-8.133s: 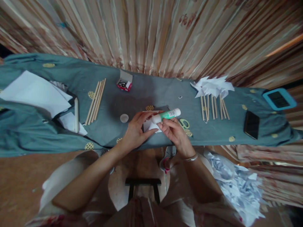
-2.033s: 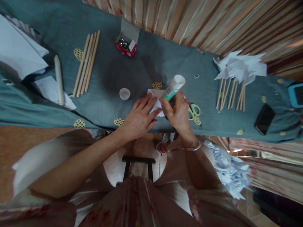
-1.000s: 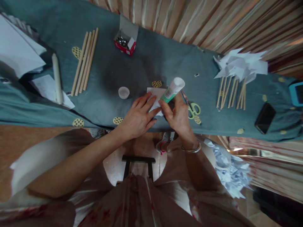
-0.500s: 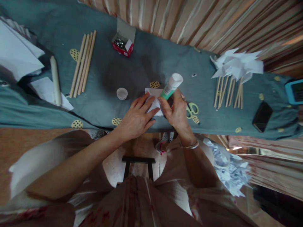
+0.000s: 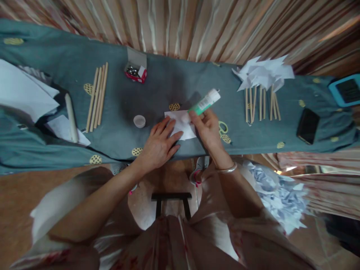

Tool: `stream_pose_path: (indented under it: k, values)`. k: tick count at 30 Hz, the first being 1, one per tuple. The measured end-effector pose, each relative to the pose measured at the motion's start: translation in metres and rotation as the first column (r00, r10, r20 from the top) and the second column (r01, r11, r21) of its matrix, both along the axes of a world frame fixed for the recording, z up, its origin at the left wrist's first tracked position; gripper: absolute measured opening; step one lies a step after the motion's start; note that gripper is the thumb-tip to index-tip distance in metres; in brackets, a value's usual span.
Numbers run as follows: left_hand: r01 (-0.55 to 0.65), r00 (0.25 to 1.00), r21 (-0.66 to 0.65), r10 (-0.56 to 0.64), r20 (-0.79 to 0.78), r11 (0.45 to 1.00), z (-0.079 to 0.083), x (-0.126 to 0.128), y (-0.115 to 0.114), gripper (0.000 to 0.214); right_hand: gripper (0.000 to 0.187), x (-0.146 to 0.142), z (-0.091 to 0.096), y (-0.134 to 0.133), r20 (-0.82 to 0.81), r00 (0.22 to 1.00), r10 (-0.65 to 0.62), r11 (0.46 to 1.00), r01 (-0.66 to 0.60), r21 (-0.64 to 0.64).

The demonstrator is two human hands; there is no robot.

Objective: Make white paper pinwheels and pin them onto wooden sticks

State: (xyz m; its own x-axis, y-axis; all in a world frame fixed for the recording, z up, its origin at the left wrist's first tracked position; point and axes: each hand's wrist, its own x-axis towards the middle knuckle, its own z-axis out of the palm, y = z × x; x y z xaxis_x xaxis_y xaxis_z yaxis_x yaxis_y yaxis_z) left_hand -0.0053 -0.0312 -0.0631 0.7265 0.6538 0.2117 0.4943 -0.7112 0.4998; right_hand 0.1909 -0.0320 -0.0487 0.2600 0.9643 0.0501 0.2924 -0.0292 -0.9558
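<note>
My left hand [image 5: 160,144] lies with fingers spread on the left part of a small white paper sheet [image 5: 185,129], pressing it to the cloth. In my right hand [image 5: 209,129] is a green-and-white glue stick [image 5: 206,101], tilted with its lower end at the upper right part of the paper. My fingers hide part of that end. A small round white cap [image 5: 139,121] stands left of my left hand. Just right of my right hand lies a pair of scissors with light green handles [image 5: 223,128], partly hidden by the hand.
Wooden sticks [image 5: 97,97] and a red box of metal pieces [image 5: 136,75] lie left. Farther left are white sheets [image 5: 25,90] and a pale rod [image 5: 71,118]. Right are paper pinwheels on sticks [image 5: 264,75], a black phone [image 5: 308,125] and a blue-framed device [image 5: 347,91].
The glue stick has gone from fairly upright to leaning further right, and more of the paper shows. My left hand still rests on the sheet. The whole view has shifted slightly.
</note>
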Motion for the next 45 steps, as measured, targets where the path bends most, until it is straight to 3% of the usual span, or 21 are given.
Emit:
stream_pose_path:
  k: [3, 6, 10, 13, 17, 24, 29, 37, 45]
  values:
    - [-0.004, 0.999, 0.025, 0.003, 0.034, 1.0, 0.006, -0.004, 0.002, 0.037, 0.036, 0.01, 0.003, 0.005, -0.261, 0.96, -0.103, 0.994, 0.104, -0.011]
    - [-0.024, 0.991, 0.109, 0.01, 0.134, 0.994, 0.017, -0.017, 0.008, 0.043, 0.035, 0.018, 0.004, 0.009, -0.44, 0.889, -0.131, 0.991, 0.115, -0.063]
    - [-0.244, 0.956, 0.187, 0.204, 0.211, 0.951, 0.026, -0.047, 0.021, 0.057, 0.04, 0.021, 0.003, 0.012, -0.566, 0.816, -0.121, 0.993, 0.096, -0.074]
    - [-0.396, 0.912, 0.094, 0.379, 0.158, 0.914, 0.019, -0.067, 0.031, 0.059, 0.04, 0.021, 0.005, 0.013, -0.599, 0.793, -0.111, 0.993, 0.062, -0.102]
    - [-0.439, 0.894, 0.019, 0.434, 0.11, 0.898, 0.008, -0.078, 0.039, 0.041, 0.036, 0.018, 0.008, 0.015, -0.66, 0.743, -0.109, 0.991, 0.025, -0.135]
    - [-0.475, 0.862, -0.067, 0.479, 0.166, 0.877, 0.01, -0.064, 0.04, 0.028, 0.035, 0.006, 0.008, 0.015, -0.703, 0.707, -0.075, 0.993, -0.015, -0.121]
    - [-0.383, 0.882, -0.154, 0.41, 0.231, 0.911, 0.013, -0.045, 0.035, 0.029, 0.036, -0.006, 0.011, 0.012, -0.723, 0.689, -0.038, 0.991, -0.065, -0.114]
    - [-0.323, 0.907, -0.124, 0.344, 0.243, 0.938, 0.023, -0.02, 0.034, 0.034, 0.036, -0.013, 0.011, 0.01, -0.797, 0.602, -0.052, 0.988, -0.088, -0.13]
    - [-0.284, 0.905, -0.139, 0.313, 0.288, 0.949, 0.023, -0.007, 0.036, 0.035, 0.034, -0.012, 0.007, 0.012, -0.791, 0.607, -0.078, 0.992, -0.035, -0.125]
